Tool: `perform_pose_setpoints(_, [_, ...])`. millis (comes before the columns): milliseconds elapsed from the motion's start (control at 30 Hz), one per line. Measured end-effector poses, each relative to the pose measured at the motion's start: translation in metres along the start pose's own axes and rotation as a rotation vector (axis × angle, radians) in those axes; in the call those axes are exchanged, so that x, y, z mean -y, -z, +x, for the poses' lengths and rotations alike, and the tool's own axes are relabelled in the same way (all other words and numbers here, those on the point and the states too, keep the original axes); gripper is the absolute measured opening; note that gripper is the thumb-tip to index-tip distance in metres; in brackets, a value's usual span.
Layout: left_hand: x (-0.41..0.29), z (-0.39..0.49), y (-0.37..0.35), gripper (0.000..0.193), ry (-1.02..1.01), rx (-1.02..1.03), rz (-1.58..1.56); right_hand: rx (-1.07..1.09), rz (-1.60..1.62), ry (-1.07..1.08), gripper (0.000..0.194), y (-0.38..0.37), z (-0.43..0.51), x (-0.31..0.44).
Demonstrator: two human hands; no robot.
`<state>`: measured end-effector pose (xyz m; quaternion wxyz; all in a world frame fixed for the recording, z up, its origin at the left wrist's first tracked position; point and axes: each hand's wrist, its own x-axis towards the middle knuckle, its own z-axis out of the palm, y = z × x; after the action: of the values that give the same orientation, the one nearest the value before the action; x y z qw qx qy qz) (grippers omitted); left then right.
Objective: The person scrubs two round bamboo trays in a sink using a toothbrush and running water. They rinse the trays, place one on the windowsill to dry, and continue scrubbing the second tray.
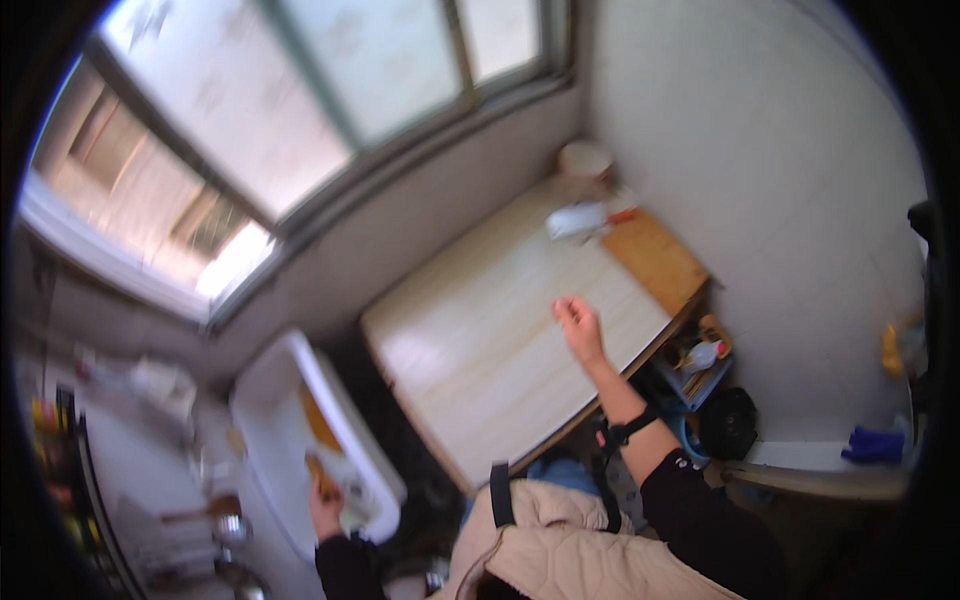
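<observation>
My left hand [326,499] is over the near end of a white sink basin [390,480], its fingers closed on a small yellow-brown object [316,471] whose kind is blurred. A flat orange-brown piece [319,420] lies in the basin. My right hand [579,330] is raised above the pale tabletop [480,345], fingers loosely curled; whether they hold anything small cannot be told. Towards the back of the table, a cleaver [577,220] with a red handle lies beside a wooden board [660,262].
A round container [586,161] stands in the table's back corner. Below the right edge are a blue basket [694,386] with a bottle and a black round object [727,424]. Ladles [229,529] lie left of the basin. A window [367,135] is above.
</observation>
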<state>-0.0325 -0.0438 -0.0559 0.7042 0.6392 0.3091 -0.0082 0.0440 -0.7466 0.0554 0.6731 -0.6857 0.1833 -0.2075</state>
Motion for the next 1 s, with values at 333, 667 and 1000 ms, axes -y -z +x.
perform_pose_setpoints(333, [-0.024, -0.018, -0.048, 0.023, 0.572, -0.099, -0.637, 0.082, 0.175, -0.28, 0.021, -0.117, -0.038, -0.018])
perform_pose_setpoints(667, [-0.016, -0.031, -0.048, 0.029, 0.566, -0.033, -0.622, 1.083, -0.941, 0.157, 0.023, -0.173, -0.224, -0.14])
perform_pose_setpoints(1000, [-0.001, -0.03, -0.047, 0.027, 0.552, -0.088, -0.617, 1.894, -1.062, 0.132, 0.019, -0.146, -0.28, -0.157])
